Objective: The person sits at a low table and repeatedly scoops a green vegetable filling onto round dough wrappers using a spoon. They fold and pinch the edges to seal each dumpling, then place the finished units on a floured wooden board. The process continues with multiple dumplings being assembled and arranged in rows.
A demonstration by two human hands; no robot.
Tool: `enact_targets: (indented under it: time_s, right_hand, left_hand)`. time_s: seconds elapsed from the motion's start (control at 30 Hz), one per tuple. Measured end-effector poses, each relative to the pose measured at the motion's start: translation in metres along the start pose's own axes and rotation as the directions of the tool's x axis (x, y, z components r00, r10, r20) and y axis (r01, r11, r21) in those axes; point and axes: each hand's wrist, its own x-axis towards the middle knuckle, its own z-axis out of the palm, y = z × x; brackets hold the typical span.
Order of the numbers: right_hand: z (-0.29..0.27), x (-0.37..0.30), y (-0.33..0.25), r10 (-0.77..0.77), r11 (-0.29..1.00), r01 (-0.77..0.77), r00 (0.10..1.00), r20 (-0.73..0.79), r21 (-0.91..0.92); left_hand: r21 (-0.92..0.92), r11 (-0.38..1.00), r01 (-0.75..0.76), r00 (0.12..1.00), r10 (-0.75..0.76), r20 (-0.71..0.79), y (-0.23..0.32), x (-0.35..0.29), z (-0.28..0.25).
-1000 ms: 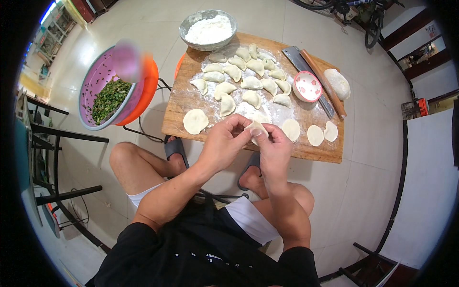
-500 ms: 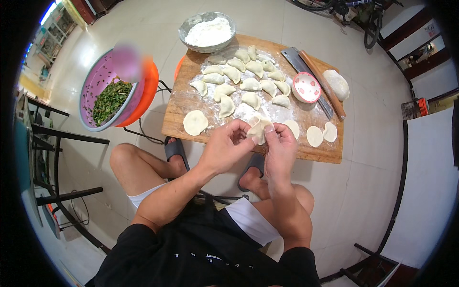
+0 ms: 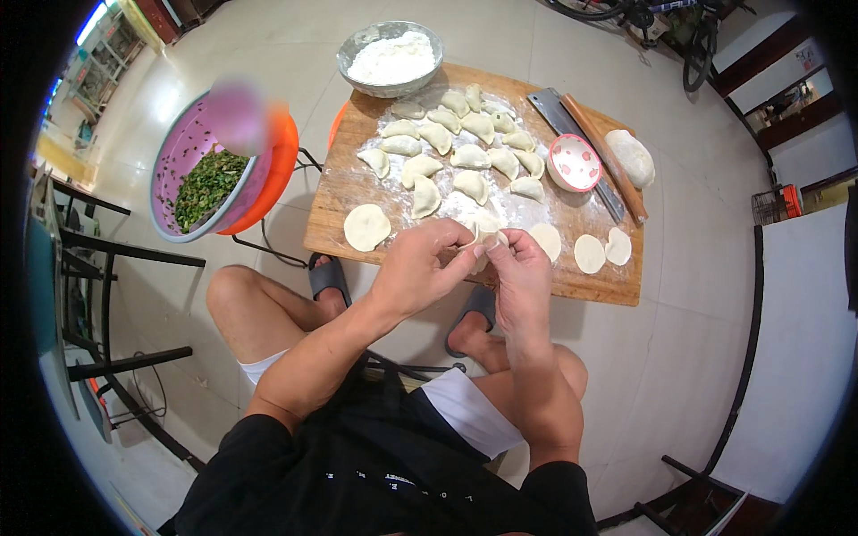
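A wooden board, dusted with flour, stands over a pale tiled floor; at the room's edge, between one and two o'clock from the hands, a bicycle is parked, and dark-legged furniture sits toward nine. Both forearms come up from six o'clock and meet over the board's near edge. The left hand and the right hand face each other, thumbs and fingertips drawn narrowly together on one folded dough piece held between them — the fingers cover much of it, so how far its edge is sealed cannot be told. Finished dumplings lie in loose rows from eleven to one o'clock. One flat wrapper rests at nine, and three more round wrappers line up at three, the nearest just beside the right hand. At eleven stands a bowl heaped with flour. A small red-rimmed bowl sits between one and two, hiding part of a cleaver; a rolling pin lies along the blade, with a dough lump beyond. Toward ten, off the board, a basin holds chopped green filling — a blurred purple patch obscures its far rim.
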Motion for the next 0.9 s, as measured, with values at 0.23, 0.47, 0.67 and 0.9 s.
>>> enact_targets:
  time_s: [0.23,0.47,0.67,0.9]
  right_hand:
    - [-0.004,-0.003,-0.002,-0.192,0.981,0.192,0.981,-0.036,0.021]
    - [-0.008,-0.001,0.0,-0.094,0.985,0.105,0.992,-0.085,0.14]
    - [-0.006,0.0,-0.007,0.031,0.998,-0.034,0.998,0.061,0.048]
    - [0.004,-0.003,-0.013,0.021,0.988,-0.017,1.0,-0.023,0.155]
  left_hand:
    - [-0.341,0.868,0.36,0.932,-0.353,0.085,0.002,-0.003,0.003]
    - [-0.28,0.904,0.323,0.946,-0.306,0.105,0.003,0.008,0.001]
    - [-0.028,0.994,0.11,0.992,-0.107,0.073,0.004,0.006,-0.007]
    - [-0.115,0.981,0.157,0.987,-0.154,0.037,0.002,0.001,-0.003]
